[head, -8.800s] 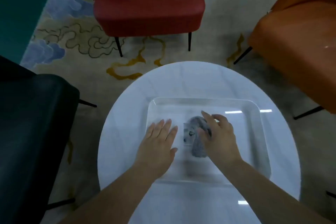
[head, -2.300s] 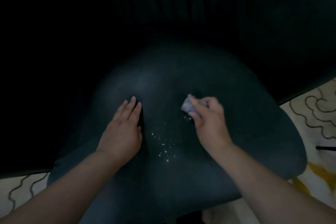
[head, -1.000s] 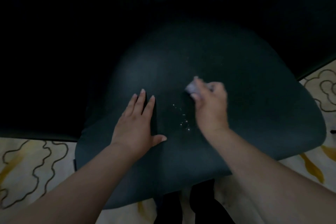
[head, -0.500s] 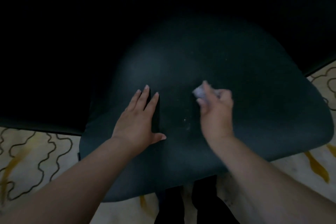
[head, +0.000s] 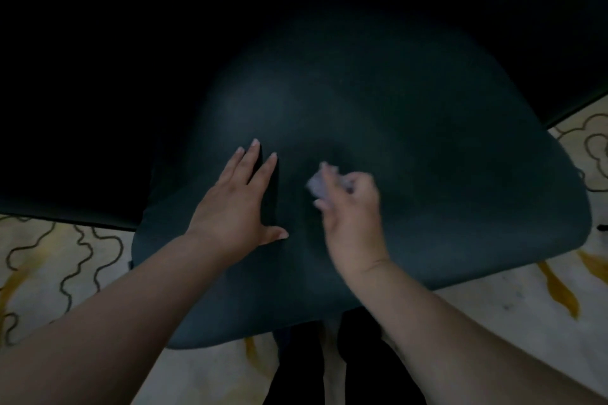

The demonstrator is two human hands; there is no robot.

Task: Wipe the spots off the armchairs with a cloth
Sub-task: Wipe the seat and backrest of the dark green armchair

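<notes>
The dark armchair seat fills the middle of the view, its back lost in shadow above. My left hand lies flat on the seat with fingers spread, left of centre. My right hand is closed around a small crumpled grey cloth, which pokes out past the fingertips and presses on the seat. The right hand is motion-blurred. I see no white spots on the seat between my hands.
A cream rug with dark squiggles and yellow marks lies under the chair on both sides. My dark-clad legs stand at the seat's front edge. The room behind the chair is black.
The right hand with the cloth has swept left toward my left hand. The white specks seen a second ago between the hands no longer show. My left hand stays put.
</notes>
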